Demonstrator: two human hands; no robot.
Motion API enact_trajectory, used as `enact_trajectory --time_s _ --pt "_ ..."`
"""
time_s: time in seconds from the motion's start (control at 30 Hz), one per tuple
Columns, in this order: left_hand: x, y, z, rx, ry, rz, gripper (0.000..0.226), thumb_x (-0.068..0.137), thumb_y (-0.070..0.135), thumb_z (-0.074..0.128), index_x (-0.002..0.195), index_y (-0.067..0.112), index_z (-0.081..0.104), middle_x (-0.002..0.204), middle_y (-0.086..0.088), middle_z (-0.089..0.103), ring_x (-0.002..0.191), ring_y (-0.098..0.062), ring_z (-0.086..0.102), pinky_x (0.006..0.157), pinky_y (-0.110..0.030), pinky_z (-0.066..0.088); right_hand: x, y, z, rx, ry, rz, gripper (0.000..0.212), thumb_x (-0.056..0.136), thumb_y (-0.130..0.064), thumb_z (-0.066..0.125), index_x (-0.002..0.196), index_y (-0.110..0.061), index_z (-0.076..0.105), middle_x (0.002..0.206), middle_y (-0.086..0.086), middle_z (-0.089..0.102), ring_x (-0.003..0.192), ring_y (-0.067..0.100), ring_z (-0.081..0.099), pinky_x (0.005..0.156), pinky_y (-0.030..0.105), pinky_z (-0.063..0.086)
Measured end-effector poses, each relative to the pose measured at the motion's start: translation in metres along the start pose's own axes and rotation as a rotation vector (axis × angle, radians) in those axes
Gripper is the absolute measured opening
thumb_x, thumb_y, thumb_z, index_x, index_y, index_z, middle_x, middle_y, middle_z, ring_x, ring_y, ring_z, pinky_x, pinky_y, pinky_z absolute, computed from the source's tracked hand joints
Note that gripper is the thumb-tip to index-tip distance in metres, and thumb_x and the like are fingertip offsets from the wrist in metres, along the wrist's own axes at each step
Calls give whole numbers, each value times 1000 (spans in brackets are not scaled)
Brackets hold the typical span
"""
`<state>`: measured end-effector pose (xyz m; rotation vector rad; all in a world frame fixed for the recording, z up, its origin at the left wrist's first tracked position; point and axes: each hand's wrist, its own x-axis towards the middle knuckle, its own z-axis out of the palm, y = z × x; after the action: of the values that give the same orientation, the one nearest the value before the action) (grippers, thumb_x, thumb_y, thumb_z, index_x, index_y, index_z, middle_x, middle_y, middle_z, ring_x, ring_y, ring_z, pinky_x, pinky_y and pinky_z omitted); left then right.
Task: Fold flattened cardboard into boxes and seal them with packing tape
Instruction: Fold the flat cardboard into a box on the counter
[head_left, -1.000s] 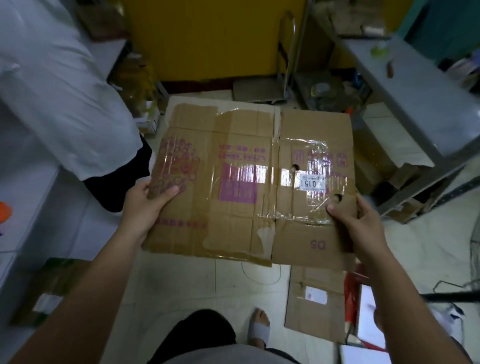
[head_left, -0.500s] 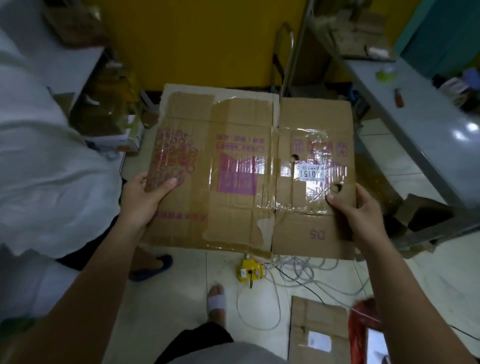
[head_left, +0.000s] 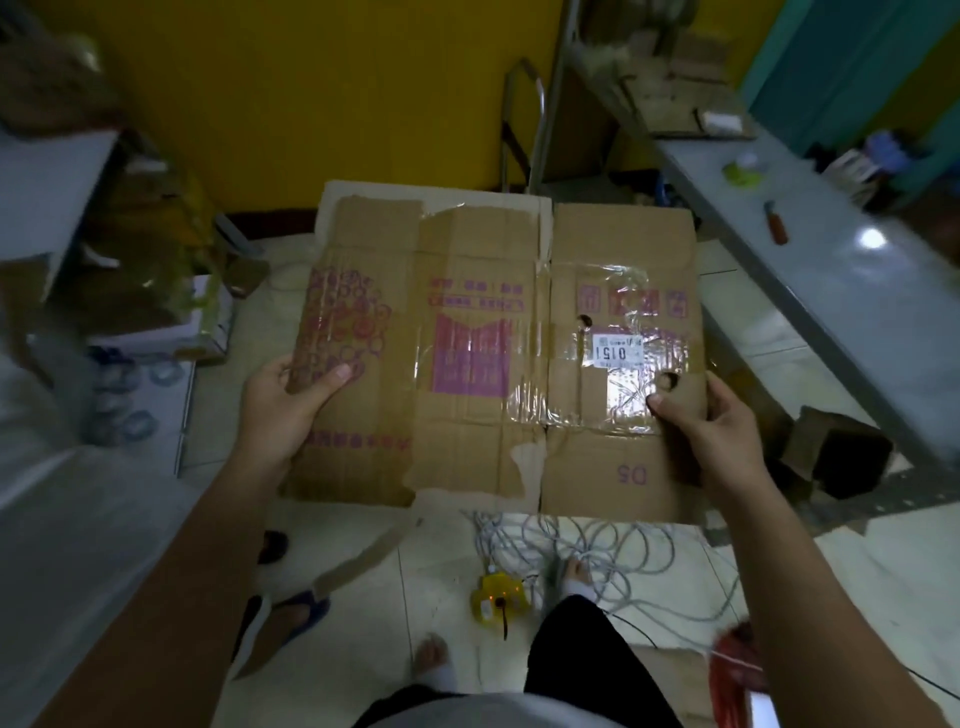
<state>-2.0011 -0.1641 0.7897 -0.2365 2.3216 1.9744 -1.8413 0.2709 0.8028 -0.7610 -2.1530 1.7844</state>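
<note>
I hold a flattened cardboard box (head_left: 483, 291) flat in front of me above the floor. It is brown with pink print, old clear tape and a white label reading 0151. My left hand (head_left: 291, 400) grips its left edge, thumb on top. My right hand (head_left: 701, 421) grips its right edge near a small round hole, thumb on top. No packing tape roll is visible.
A person in a white shirt (head_left: 67, 519) stands close on my left. A grey metal table (head_left: 841, 270) runs along the right, a small box (head_left: 831, 452) beneath it. Coiled cables (head_left: 587, 540) and a yellow device (head_left: 496, 597) lie on the tiled floor. Another cardboard piece (head_left: 670, 680) lies lower right.
My view has shifted forward across the floor, bringing cables and the yellow device into sight. The cardboard stays in both hands, held the same way. The person on the left now sits lower in view.
</note>
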Motion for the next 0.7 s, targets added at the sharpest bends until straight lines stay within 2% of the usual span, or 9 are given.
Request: enact_trajectory --time_s 0.13,0.27,0.37,0.5,0.6,0.7 --pt "40 8 30 18 10 -6 40 82 35 92 116 23 75 108 5 80 95 -8 77 86 -35 63 51 5 -2 42 -20 11 47 79 -39 89 122 -37 71 118 -5 77 104 19 76 93 55 60" --pt "85 22 72 49 34 -10 42 83 32 92 118 17 75 109 1 81 97 -14 78 88 -39 63 121 9 -9 64 -69 5 49 80 -40 89 124 -35 70 120 -3 77 106 21 76 93 54 60" --pt "122 35 109 129 64 -13 36 81 41 91 109 24 75 100 7 81 92 -9 77 84 -35 62 184 8 -21 64 -69 4 48 79 -39 90 124 -37 71 117 -6 78 105 17 76 93 51 60" --pt "163 56 159 261 116 3 46 83 48 87 118 23 72 106 8 76 95 -9 71 81 -34 59 267 -3 -39 38 -114 10 48 78 -45 89 122 -43 70 114 -12 78 98 12 77 87 46 61" --pt "189 69 192 248 149 -22 48 82 51 88 117 21 72 104 11 75 93 -8 70 79 -34 60 323 -13 -49 63 -158 23 49 78 -44 88 124 -43 69 113 -10 78 99 16 78 83 43 62" --pt "212 82 214 233 155 -35 50 81 53 89 118 23 74 107 7 78 95 -13 74 82 -39 62 365 -26 -51 68 -177 13 44 80 -39 88 121 -42 71 112 -10 79 97 14 78 75 32 60"
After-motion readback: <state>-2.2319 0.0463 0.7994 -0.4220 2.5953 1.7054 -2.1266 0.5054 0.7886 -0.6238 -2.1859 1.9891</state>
